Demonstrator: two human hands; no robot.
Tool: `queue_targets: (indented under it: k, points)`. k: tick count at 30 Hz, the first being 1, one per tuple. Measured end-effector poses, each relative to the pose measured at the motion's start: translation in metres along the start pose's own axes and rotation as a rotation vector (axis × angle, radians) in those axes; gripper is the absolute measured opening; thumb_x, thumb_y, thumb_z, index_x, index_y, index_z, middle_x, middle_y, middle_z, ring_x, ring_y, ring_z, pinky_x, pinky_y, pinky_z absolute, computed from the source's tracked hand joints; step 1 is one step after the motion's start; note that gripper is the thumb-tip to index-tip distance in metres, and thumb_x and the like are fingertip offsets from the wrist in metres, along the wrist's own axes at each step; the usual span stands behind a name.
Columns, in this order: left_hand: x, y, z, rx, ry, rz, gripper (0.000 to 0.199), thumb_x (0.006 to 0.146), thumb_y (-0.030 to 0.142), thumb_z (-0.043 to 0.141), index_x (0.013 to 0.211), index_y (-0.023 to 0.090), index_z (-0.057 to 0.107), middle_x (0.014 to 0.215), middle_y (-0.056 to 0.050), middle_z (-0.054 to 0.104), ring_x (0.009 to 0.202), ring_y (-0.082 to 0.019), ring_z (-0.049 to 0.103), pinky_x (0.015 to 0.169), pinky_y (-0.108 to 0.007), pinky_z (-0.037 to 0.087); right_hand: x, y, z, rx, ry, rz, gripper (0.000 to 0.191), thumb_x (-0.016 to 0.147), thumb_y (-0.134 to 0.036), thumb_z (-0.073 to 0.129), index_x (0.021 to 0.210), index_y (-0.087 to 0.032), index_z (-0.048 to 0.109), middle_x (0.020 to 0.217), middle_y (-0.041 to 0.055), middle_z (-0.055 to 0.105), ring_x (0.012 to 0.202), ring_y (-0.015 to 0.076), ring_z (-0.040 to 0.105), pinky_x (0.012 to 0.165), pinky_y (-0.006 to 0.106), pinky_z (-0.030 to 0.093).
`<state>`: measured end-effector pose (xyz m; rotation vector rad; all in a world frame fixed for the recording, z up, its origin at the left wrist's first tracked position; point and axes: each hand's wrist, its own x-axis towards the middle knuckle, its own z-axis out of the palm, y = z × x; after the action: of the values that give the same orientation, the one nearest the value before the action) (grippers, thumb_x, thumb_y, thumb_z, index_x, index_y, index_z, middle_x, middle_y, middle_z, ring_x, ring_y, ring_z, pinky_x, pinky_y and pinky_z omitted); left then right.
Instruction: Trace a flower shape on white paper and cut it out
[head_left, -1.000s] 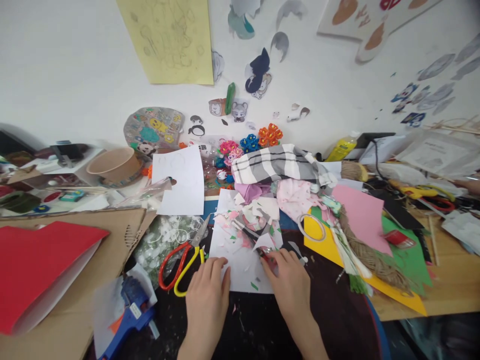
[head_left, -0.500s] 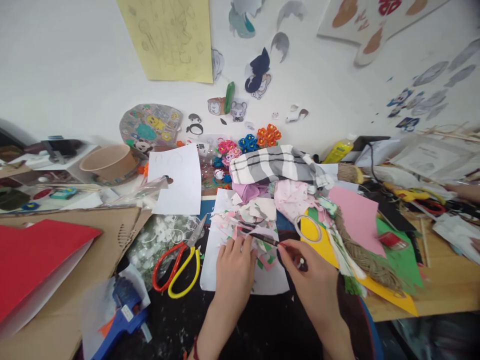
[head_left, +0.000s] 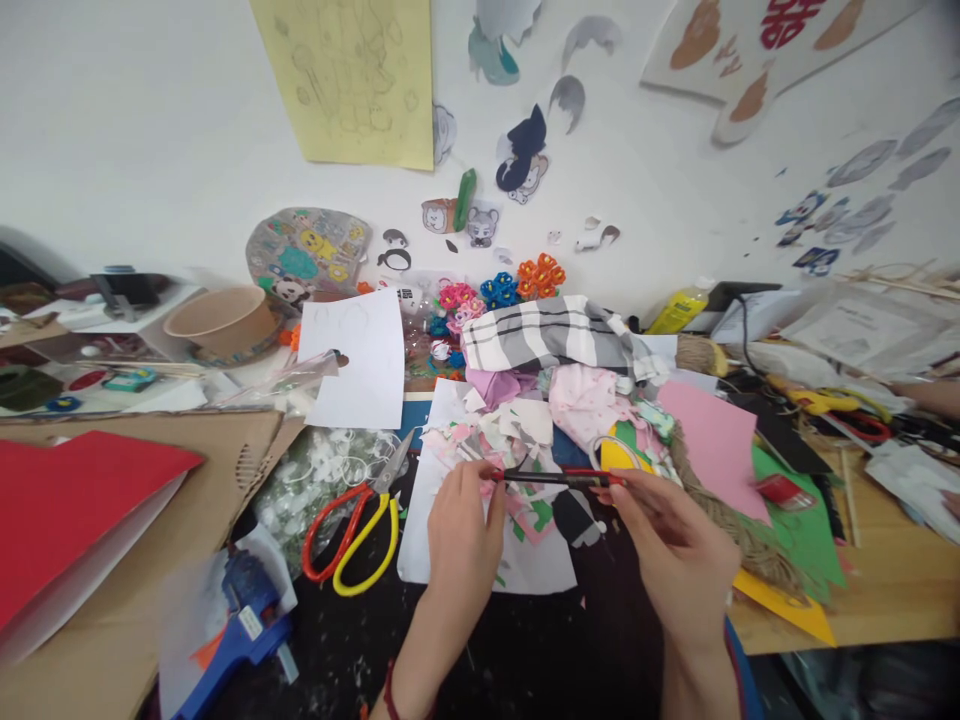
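Left hand (head_left: 465, 530), nearly closed, pinches left end of black-and-red pen (head_left: 559, 478); right hand (head_left: 682, 560), thumb and fingers drawn together, pinches right end. Pen roughly level, below and right of frame centre, held over white sheet (head_left: 427, 550) strewn with paper scraps (head_left: 517, 430). Step in hand, as I judge from afar: pen gripped at 2 ends, perhaps being opened or closed; I can't tell which. Next move calls for firm pinch, clear of scraps.

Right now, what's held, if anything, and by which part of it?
A slim, black-and-red, pen-like stick: left grip at its left end, right grip at its right end.
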<state>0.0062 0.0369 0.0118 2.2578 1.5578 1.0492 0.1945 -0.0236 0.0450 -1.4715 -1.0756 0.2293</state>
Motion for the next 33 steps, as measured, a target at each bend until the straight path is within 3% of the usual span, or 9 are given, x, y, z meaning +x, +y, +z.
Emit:
queue_targets:
  k: [2, 5, 12, 20, 24, 29, 33]
  points:
    - [0.002, 0.004, -0.004, -0.011, 0.058, 0.002, 0.026, 0.097, 0.021, 0.056, 0.122, 0.017, 0.053, 0.111, -0.012, 0.068, 0.101, -0.025, 0.065, 0.077, -0.035, 0.053, 0.0, 0.002, 0.003, -0.017, -0.007, -0.072, 0.015, 0.085, -0.023, 0.076, 0.1, -0.024, 0.077, 0.091, 0.0009, 0.081, 0.077, 0.0138, 0.077, 0.075, 0.02, 0.063]
    - [0.006, 0.011, -0.01, -0.013, 0.103, 0.112, 0.037, 0.094, 0.022, 0.061, 0.13, 0.019, 0.054, 0.126, -0.014, 0.064, 0.111, -0.03, 0.059, 0.088, -0.042, 0.048, 0.001, 0.003, 0.005, -0.059, 0.002, -0.197, 0.016, 0.085, -0.018, 0.075, 0.1, -0.025, 0.077, 0.091, 0.0, 0.08, 0.078, 0.0126, 0.075, 0.075, 0.019, 0.062]
    - [0.012, 0.027, -0.011, -0.163, 0.233, 0.262, 0.018, 0.089, 0.024, 0.072, 0.107, 0.025, 0.07, 0.106, -0.003, 0.075, 0.097, -0.023, 0.059, 0.086, -0.04, 0.039, -0.001, 0.004, 0.008, -0.099, -0.023, -0.357, 0.024, 0.086, -0.01, 0.073, 0.104, -0.025, 0.076, 0.094, 0.0002, 0.079, 0.084, 0.0133, 0.075, 0.08, 0.021, 0.061]
    - [0.015, 0.026, -0.006, -0.423, 0.363, 0.261, 0.024, 0.081, 0.004, 0.077, 0.092, 0.026, 0.074, 0.086, 0.003, 0.077, 0.082, -0.018, 0.056, 0.078, -0.037, 0.039, -0.008, 0.001, 0.013, -0.029, -0.039, -0.261, 0.018, 0.086, -0.013, 0.073, 0.1, -0.024, 0.076, 0.091, 0.0005, 0.079, 0.078, 0.0135, 0.076, 0.074, 0.02, 0.064]
    - [0.013, 0.028, -0.006, -0.402, 0.378, 0.23, 0.018, 0.084, 0.007, 0.074, 0.089, 0.023, 0.072, 0.084, 0.002, 0.077, 0.081, -0.018, 0.057, 0.079, -0.037, 0.04, -0.013, 0.001, 0.016, -0.007, -0.024, -0.201, 0.016, 0.085, -0.016, 0.074, 0.099, -0.024, 0.077, 0.089, 0.0013, 0.08, 0.074, 0.0157, 0.077, 0.071, 0.023, 0.065]
    - [0.015, 0.025, -0.01, -0.305, 0.333, 0.108, 0.009, 0.094, 0.015, 0.064, 0.091, 0.022, 0.069, 0.089, -0.002, 0.075, 0.085, -0.019, 0.061, 0.079, -0.036, 0.042, -0.014, 0.0, 0.018, -0.001, 0.051, -0.134, 0.014, 0.084, -0.019, 0.077, 0.097, -0.022, 0.078, 0.088, 0.0033, 0.08, 0.071, 0.0182, 0.078, 0.067, 0.027, 0.066]
    - [0.017, 0.014, -0.016, -0.185, 0.222, 0.151, 0.013, 0.093, 0.025, 0.069, 0.104, 0.027, 0.072, 0.106, -0.003, 0.076, 0.097, -0.023, 0.061, 0.085, -0.041, 0.039, -0.014, -0.001, 0.015, 0.049, 0.109, -0.088, 0.014, 0.081, -0.021, 0.079, 0.095, -0.02, 0.078, 0.085, 0.0036, 0.08, 0.067, 0.0182, 0.077, 0.068, 0.028, 0.066]
